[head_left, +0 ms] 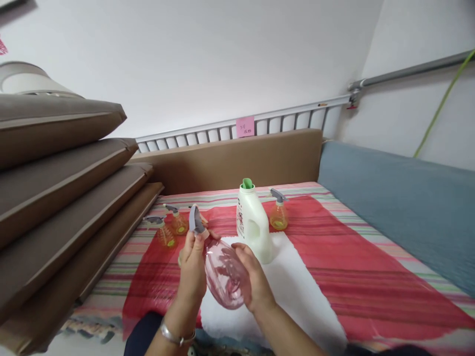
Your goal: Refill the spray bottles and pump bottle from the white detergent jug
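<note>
My left hand (193,262) is closed around the neck of a clear pink spray bottle (224,279), just under its grey trigger head (196,221). The fingers of my right hand (256,277) wrap the bottle's rounded body from the right. I hold the bottle tilted, its head up and to the left, above a white cloth (297,291). No liquid can be made out inside it. Just beyond my hands stands a pale green jug (256,222) with a handle, a green spout showing at its open mouth.
Left of the jug stand spray bottles holding yellow liquid (166,236); another spray bottle (279,217) is on its right. A red sheet (334,247) covers striped fabric. Stacked brown cushions (67,198) rise at left, a blue padded panel (401,198) at right, a radiator (289,122) behind.
</note>
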The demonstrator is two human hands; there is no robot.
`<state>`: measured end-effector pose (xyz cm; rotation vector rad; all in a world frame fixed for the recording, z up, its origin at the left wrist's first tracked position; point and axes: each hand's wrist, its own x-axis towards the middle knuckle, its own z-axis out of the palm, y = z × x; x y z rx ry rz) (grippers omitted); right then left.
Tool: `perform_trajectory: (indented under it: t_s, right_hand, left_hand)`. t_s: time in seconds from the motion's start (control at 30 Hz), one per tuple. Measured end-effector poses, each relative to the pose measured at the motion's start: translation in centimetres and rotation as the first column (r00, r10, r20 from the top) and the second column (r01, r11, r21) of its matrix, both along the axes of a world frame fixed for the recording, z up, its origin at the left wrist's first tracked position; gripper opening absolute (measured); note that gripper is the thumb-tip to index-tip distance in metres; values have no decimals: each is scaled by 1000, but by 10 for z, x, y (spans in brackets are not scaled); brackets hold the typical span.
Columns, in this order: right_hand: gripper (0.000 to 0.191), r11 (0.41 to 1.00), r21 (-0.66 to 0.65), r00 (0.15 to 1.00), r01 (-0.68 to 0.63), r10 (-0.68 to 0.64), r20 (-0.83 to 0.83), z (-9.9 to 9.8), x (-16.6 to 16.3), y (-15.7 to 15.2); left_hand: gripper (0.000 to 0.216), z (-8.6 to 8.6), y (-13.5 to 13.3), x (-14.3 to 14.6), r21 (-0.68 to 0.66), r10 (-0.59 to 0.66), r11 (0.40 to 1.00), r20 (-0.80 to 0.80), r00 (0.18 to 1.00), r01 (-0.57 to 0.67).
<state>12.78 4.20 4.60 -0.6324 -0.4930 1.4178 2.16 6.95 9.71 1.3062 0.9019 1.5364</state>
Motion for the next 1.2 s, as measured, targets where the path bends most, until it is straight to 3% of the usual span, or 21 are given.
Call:
perform_trajectory:
  t_s: [0.1, 0.17, 0.23, 0.33, 0.43, 0.53, 0.63, 0.73, 0.93, 1.03, 1.1, 1.2]
  right_hand:
    - [36, 965, -256, 982, -66, 18, -185, -4, -9, 9]
    - [49, 947, -289, 965, -143, 69, -253, -4, -14, 9]
    - [55, 957, -229, 948, -179, 105, -299, -1, -16, 4]
    - [42, 973, -44, 918, -228, 200, -343, 4, -13, -12]
    - [58, 961, 121, 919, -248, 273, -283, 8, -7, -28]
    - [63, 952, 160, 949, -261, 283, -139, 10, -2, -35]
    - [60, 948, 99, 948, -302, 310, -79, 11, -2, -35]
    - [68, 921, 47, 917, -386, 389, -92, 13, -1, -34]
    - [56, 862, 262, 890, -433, 455, -28, 3, 5, -36]
    - [61, 803, 251, 819, -540, 570, -62, -6, 4, -35]
    - [75, 768, 221, 771, -601, 630, -96, -6, 3, -34]
    - [74, 807, 214, 807, -550, 580, -111, 2, -1, -36]
  left_hand:
    - [22, 0, -1, 7, 144, 59, 989, -115, 992, -42]
    - [19, 0, -1, 10, 194, 74, 980, -141, 987, -46]
    - [19, 0, -1, 9, 198, 106, 977, -108, 988, -84]
    - [22, 5, 1, 3, 142, 108, 984, 39, 993, -112]
    - [23, 14, 2, -5, 82, 0, 996, 270, 963, -23]
    - [26, 20, 3, -13, 21, -105, 994, 414, 904, 106]
    - [31, 21, 0, -17, 7, -179, 981, 438, 881, 195]
    - [30, 22, -6, -19, 61, -215, 976, 418, 882, 209]
    - [29, 26, -15, -21, 107, -160, 986, 388, 908, 128]
    - [31, 28, -17, -25, 99, -151, 988, 389, 909, 122]
    - [33, 28, -18, -26, 87, -146, 989, 389, 909, 121]
    - [32, 27, -20, -27, 94, -130, 991, 405, 905, 100]
